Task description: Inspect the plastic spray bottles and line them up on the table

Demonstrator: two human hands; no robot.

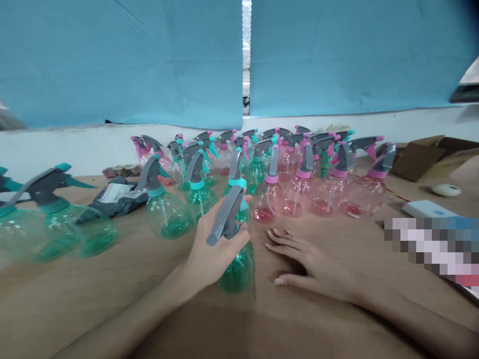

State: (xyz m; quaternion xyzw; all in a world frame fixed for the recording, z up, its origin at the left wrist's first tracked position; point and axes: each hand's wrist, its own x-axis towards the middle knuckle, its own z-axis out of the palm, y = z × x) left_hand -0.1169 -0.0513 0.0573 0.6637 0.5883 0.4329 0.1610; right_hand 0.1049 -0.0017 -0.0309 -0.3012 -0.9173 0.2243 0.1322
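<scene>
My left hand point(215, 249) is wrapped round the neck of a green spray bottle point(237, 271) with a grey and teal trigger head. The bottle is upright at the middle of the table, its neck partly hidden by my fingers. To its right, my right hand point(307, 262) rests palm down on the wood with fingers spread, holding nothing. Just beyond that hand stands a pink spray bottle point(266, 202) with a pink collar. Left of my left hand is another green spray bottle point(168, 217) with a teal collar.
Several more pink and green spray bottles crowd the back of the wooden table point(149, 279). Two green spray bottles point(80, 232) stand at far left, near a dark plastic package point(116, 199). At right are a cardboard box point(421, 159), a white mouse point(446, 190) and a white box point(430, 209).
</scene>
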